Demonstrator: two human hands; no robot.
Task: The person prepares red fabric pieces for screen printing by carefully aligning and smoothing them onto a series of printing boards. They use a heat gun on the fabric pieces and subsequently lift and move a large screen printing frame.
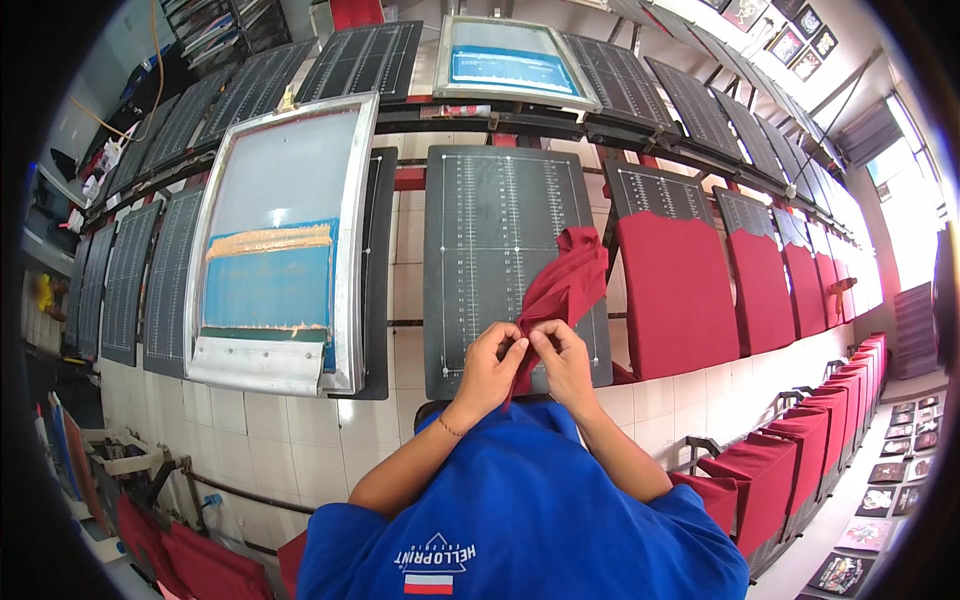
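My left hand (490, 365) and my right hand (563, 365) are close together in front of my body, thumbs nearly meeting. Both are closed, pinching a bunched dark red cloth (572, 272). The gathered folds stretch up and to the right, over the near right part of a black printing board (468, 215) marked with white rulers. A short end of the cloth hangs below my fingers. Its full shape is lost in the folds.
A metal-framed printing screen (275, 175) with a squeegee (258, 365) stands left of the board. Another screen (513, 58) lies beyond. Dark red cloths cover boards to the right, such as this cloth (675, 290); more hang on a rack (800, 440) at lower right.
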